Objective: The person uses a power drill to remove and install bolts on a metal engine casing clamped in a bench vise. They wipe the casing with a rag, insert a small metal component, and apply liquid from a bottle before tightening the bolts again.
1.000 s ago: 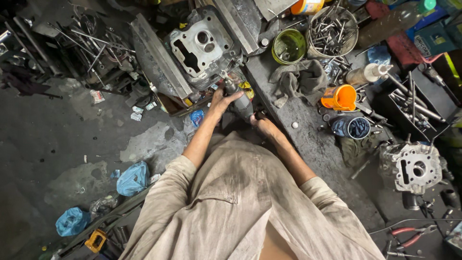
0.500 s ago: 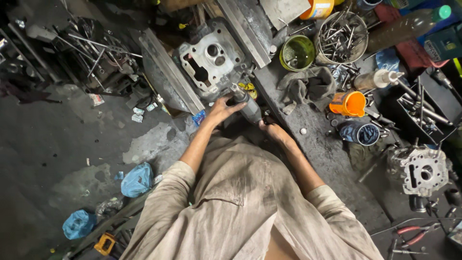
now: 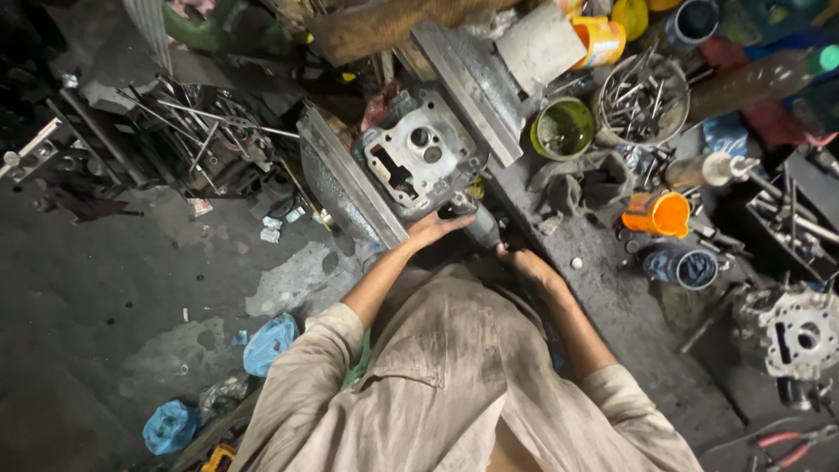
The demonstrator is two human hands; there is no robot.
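Fingers of both hands (image 3: 479,243) wrap the grey power tool (image 3: 476,223).

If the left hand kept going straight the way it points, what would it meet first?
Probably the grey tool its fingertips already touch; the left hand points right across it. Beyond lies the dark bench, depth unclear.

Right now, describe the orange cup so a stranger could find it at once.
Start at the dark workbench right of the person's hands. Past the grey rag, below the round tub of bolts, the orange cup lies tipped on its side; its neighbour, the green tin, stands upright.
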